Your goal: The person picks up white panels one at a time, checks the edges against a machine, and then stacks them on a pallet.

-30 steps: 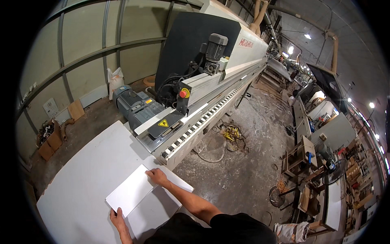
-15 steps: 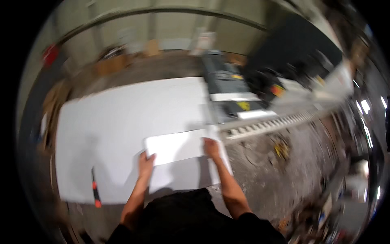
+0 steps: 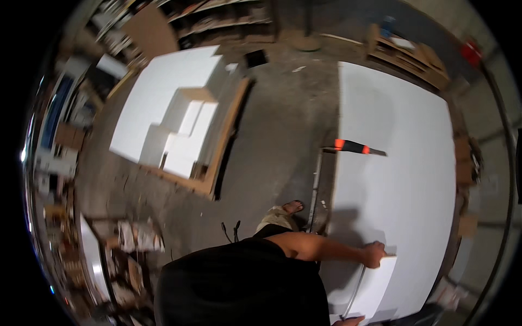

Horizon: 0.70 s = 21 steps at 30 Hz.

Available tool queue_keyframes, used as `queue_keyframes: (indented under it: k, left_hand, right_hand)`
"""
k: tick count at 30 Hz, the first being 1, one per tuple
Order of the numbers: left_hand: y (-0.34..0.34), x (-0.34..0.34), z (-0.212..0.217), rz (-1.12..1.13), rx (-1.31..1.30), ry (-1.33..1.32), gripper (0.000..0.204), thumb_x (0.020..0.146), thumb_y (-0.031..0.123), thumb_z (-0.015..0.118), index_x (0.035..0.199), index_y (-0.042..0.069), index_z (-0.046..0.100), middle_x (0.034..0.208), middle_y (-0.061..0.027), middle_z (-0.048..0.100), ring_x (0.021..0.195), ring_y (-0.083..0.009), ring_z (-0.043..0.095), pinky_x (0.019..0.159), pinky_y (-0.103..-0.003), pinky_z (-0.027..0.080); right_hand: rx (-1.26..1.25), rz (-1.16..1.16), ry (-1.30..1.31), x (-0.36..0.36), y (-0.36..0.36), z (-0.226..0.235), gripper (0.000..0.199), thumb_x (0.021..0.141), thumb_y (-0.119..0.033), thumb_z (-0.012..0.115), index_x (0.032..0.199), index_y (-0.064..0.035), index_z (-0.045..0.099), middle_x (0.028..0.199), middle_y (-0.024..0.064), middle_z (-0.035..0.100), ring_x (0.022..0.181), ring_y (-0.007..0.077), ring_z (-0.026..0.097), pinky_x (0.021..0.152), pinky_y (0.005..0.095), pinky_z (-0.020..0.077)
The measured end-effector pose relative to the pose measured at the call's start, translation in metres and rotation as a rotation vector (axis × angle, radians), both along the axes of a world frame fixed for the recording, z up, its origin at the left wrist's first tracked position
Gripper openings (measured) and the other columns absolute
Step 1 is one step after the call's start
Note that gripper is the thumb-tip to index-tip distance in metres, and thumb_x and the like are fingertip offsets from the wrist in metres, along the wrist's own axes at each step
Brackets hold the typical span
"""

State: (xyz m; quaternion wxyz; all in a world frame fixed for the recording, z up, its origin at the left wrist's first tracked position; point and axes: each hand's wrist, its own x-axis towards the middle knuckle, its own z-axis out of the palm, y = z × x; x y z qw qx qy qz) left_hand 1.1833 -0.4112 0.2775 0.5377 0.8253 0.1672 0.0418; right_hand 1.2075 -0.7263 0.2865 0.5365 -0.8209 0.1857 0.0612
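A narrow white panel [image 3: 382, 281] lies over a large white sheet [image 3: 399, 201] at the right. My left hand [image 3: 373, 254] is closed round the panel's far end. At the lower edge of the picture, part of my right hand [image 3: 349, 321] shows at the panel's near end, its fingers closed on it; the rest is cut off. Farther up the sheet lies a hand tool [image 3: 352, 146] with an orange and black handle and a thin dark blade, apart from both hands.
Across the floor at the left stands a stack of white panels [image 3: 163, 103] on a brown base board [image 3: 220, 146]. Shelves [image 3: 223, 19] line the back. A wooden box [image 3: 408, 54] sits beyond the sheet. A metal frame bar [image 3: 315, 185] runs along the sheet's left edge.
My view has swung far to the left, bringing the panel stack and shelves into sight. The machine at the right has left the picture. Both hands still hold the panel, which has turned within the picture.
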Motion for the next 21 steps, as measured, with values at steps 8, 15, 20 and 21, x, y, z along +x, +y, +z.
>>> queue_keyframes:
  k: [8,15,20,21]
  left_hand:
    - [0.013,-0.025,-0.001,0.194,-0.101,0.089,0.043,0.069,0.01,0.064,0.111,0.003,0.065,0.116,-0.0199,0.052,0.114,-0.0363,0.046,0.1,-0.044,0.041]
    - [0.025,-0.032,0.015,0.17,-0.09,0.15,0.047,0.068,0.008,0.062,0.116,0.005,0.063,0.116,-0.0173,0.052,0.116,-0.0345,0.045,0.1,-0.043,0.04]
    - [0.03,-0.035,0.018,0.129,-0.109,0.146,0.045,0.069,0.009,0.06,0.114,0.004,0.063,0.114,-0.0177,0.053,0.116,-0.0348,0.045,0.101,-0.042,0.04]
    - [0.03,-0.035,0.019,0.117,-0.103,0.152,0.045,0.069,0.01,0.06,0.114,0.004,0.063,0.113,-0.0177,0.054,0.116,-0.0349,0.045,0.101,-0.042,0.04]
  right_hand:
    - [0.418,0.053,0.117,0.044,-0.026,0.019,0.035,0.092,-0.042,0.063,0.092,-0.0085,0.055,0.081,0.0094,0.052,0.08,0.0213,0.052,0.107,0.0534,0.0369]
    - [0.5,0.359,-0.005,0.048,-0.018,0.01,0.035,0.097,-0.037,0.054,0.095,-0.0041,0.063,0.081,0.009,0.061,0.081,0.0327,0.058,0.087,0.0429,0.0481]
    - [0.213,0.354,-0.005,0.014,0.027,0.019,0.035,0.095,-0.035,0.057,0.099,-0.0015,0.063,0.085,0.0108,0.063,0.083,0.0334,0.059,0.088,0.0423,0.0483]
    - [0.19,0.357,-0.003,0.01,0.034,0.02,0.035,0.095,-0.035,0.058,0.1,-0.001,0.063,0.086,0.0112,0.063,0.083,0.0335,0.059,0.088,0.0422,0.0483]
